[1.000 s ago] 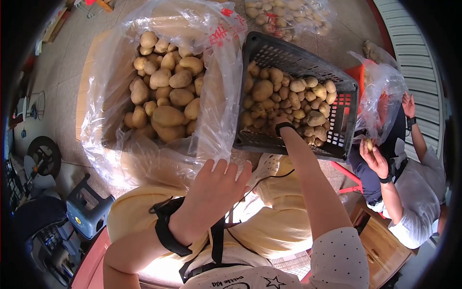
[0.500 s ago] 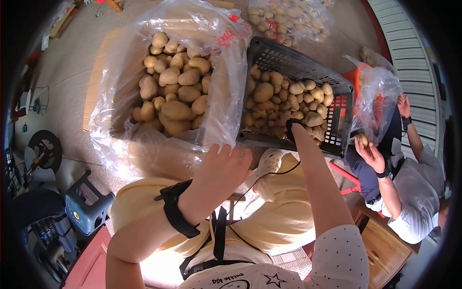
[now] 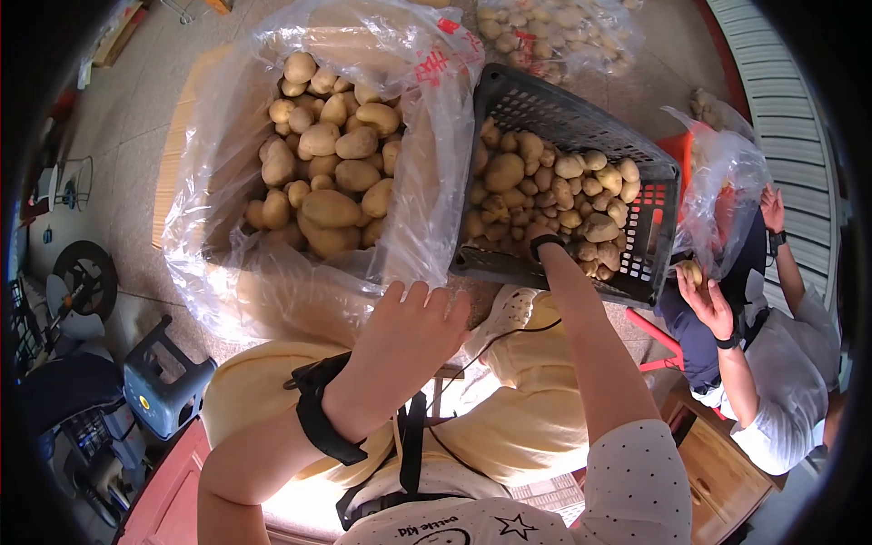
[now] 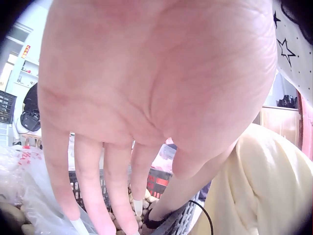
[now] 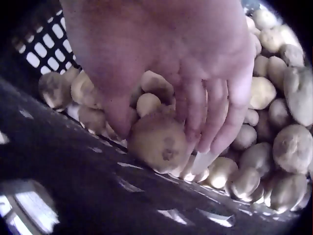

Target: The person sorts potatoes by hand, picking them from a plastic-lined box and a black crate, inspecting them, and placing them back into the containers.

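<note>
At left, a plastic-lined cardboard box [image 3: 182, 136] holds large potatoes [image 3: 331, 208]. Near its front edge hovers the person's left hand [image 3: 400, 350], fingers extended. To the right, within a black crate [image 3: 581, 104] of mostly smaller potatoes [image 3: 570, 166], the right hand [image 5: 171, 63] grips a round potato [image 5: 159, 144] between thumb and fingers, beside the crate wall.

Toward my one o'clock, I grip a rounded tan potato [image 5: 157, 143] with dark blotches in my right hand [image 5: 164, 54], among other potatoes [image 5: 292, 148] inside the black crate [image 5: 93, 169].
</note>
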Tool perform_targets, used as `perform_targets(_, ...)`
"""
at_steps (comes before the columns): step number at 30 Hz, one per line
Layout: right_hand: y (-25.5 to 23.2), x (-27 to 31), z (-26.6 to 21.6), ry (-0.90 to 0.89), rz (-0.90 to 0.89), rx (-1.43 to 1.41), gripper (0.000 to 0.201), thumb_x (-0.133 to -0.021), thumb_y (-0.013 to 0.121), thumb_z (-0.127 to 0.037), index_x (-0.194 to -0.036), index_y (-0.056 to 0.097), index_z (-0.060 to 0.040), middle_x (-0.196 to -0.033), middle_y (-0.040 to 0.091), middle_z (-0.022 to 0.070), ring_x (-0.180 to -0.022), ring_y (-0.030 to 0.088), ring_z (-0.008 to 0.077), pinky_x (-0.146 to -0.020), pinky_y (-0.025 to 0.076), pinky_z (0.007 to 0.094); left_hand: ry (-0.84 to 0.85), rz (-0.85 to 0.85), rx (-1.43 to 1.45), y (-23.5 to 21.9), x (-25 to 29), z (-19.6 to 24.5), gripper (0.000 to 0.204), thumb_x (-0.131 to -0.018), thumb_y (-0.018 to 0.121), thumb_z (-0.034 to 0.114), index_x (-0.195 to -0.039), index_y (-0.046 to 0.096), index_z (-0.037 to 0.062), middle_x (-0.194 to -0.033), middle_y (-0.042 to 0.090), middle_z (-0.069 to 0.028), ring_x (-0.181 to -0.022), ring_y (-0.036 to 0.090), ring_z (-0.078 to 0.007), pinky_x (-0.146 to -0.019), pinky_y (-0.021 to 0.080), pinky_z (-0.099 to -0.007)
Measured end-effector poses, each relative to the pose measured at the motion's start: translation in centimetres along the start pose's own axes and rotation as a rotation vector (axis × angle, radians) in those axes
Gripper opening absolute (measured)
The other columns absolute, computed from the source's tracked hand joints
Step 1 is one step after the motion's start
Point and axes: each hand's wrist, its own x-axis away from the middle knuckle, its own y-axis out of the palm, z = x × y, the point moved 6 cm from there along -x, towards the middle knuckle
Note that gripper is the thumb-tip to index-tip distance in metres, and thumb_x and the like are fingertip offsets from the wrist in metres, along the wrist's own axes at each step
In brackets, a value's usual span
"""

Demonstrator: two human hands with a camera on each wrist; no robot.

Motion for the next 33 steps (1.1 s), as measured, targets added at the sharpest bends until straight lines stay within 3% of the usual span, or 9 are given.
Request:
perform_targets(3,-2.9,4.0,-0.3,0.142,0.028,-0.269,0.045,-0.090,0.048,-0.021,-0.133,0.050,-0.0083,-0.139,0.045,0.0142,-0.131,0.041,0.0317,-0.103,0.039,0.0437,0.012,-0.012,-0.015,0.0,-0.1,-0.1,0.030,-0.085,0.060,0.030,-0.106,0.057,0.0076,-0.080,0.054,-0.0030,-0.081,0.055,-0.0187,-0.074,0.045,-0.0319)
perform_targets(9,-5.9,5.7,2.2,0.102,0.393,-0.349,0.048,-0.083,0.058,-0.037,-0.116,0.061,-0.0014,-0.122,0.056,0.0236,-0.111,0.058,0.0320,-0.092,0.049,0.0394,0.018,0.051,-0.042,-0.3,-0.2,-0.3,0.030,-0.084,0.062,0.030,-0.104,0.058,0.0079,-0.080,0.054,-0.0030,-0.080,0.055,-0.0182,-0.070,0.045,-0.0316)
perform_targets(11,-10.3,10.4,1.2,-0.144,0.392,-0.271,0.055,-0.075,0.066,-0.048,-0.094,0.066,0.0042,-0.095,0.066,0.0233,-0.089,0.066,0.0327,-0.078,0.053,0.0365,0.028,0.092,-0.041,-0.4,-0.1,-0.4,0.029,-0.084,0.062,0.030,-0.102,0.058,0.0079,-0.079,0.054,-0.0029,-0.079,0.055,-0.0183,-0.069,0.045,-0.0318)
perform_targets(12,-11.6,12.4,1.3,-0.137,0.401,-0.268,0.055,-0.075,0.066,-0.048,-0.094,0.066,0.0042,-0.095,0.066,0.0233,-0.089,0.066,0.0327,-0.078,0.053,0.0365,0.039,0.124,-0.039,-0.5,-0.1,-0.4,0.028,-0.084,0.062,0.030,-0.100,0.059,0.0079,-0.078,0.054,-0.0028,-0.077,0.055,-0.0184,-0.068,0.045,-0.0320)
perform_targets(14,-12.8,15.7,1.8,-0.118,0.349,-0.616,0.059,-0.070,0.072,-0.052,-0.086,0.065,0.0041,-0.070,0.065,0.0125,-0.064,0.065,0.0248,-0.059,0.051,0.0348,0.045,0.136,-0.035,-0.6,0.0,-0.5,0.027,-0.084,0.062,0.030,-0.099,0.059,0.0078,-0.077,0.055,-0.0033,-0.076,0.056,-0.0187,-0.067,0.045,-0.0321)
perform_targets(15,-13.3,16.6,1.6,-0.169,0.359,-0.560,0.056,-0.074,0.069,-0.053,-0.084,0.065,0.0022,-0.066,0.061,0.0103,-0.057,0.062,0.0172,-0.056,0.051,0.0276,0.047,0.137,-0.029,-0.6,0.1,-0.5,0.027,-0.084,0.062,0.031,-0.098,0.060,0.0077,-0.077,0.056,-0.0038,-0.075,0.056,-0.0191,-0.067,0.045,-0.0322)
perform_targets(22,-14.9,28.6,-0.8,-0.290,0.495,-1.154,0.058,-0.080,0.067,-0.053,-0.080,0.066,0.0050,-0.069,0.062,0.0060,-0.064,0.061,0.0103,-0.056,0.051,0.0234,0.047,0.266,-0.065,-1.3,0.5,-1.3,0.029,-0.086,0.060,0.031,-0.102,0.059,0.0078,-0.078,0.059,-0.0057,-0.073,0.060,-0.0226,-0.064,0.047,-0.0343)
perform_targets(28,-16.2,34.2,-5.2,-0.373,0.454,-1.204,0.057,-0.086,0.058,-0.054,-0.096,0.067,0.0008,-0.083,0.065,0.0048,-0.076,0.062,0.0093,-0.071,0.051,0.0211,-0.047,0.366,0.103,-5.4,0.7,-4.4,0.030,-0.087,0.057,0.025,-0.111,0.057,0.0075,-0.090,0.061,-0.0106,-0.084,0.061,-0.0290,-0.074,0.049,-0.0394)
perform_targets(33,-15.5,36.5,-8.3,-0.509,0.281,-1.531,0.052,-0.092,0.051,-0.048,-0.113,0.061,-0.0009,-0.101,0.064,0.0055,-0.089,0.062,0.0110,-0.080,0.051,0.0234,-0.091,0.565,0.172,-6.6,1.1,-4.8,0.026,-0.087,0.055,0.018,-0.110,0.056,0.0048,-0.093,0.060,-0.0133,-0.090,0.059,-0.0330,-0.078,0.048,-0.0414)
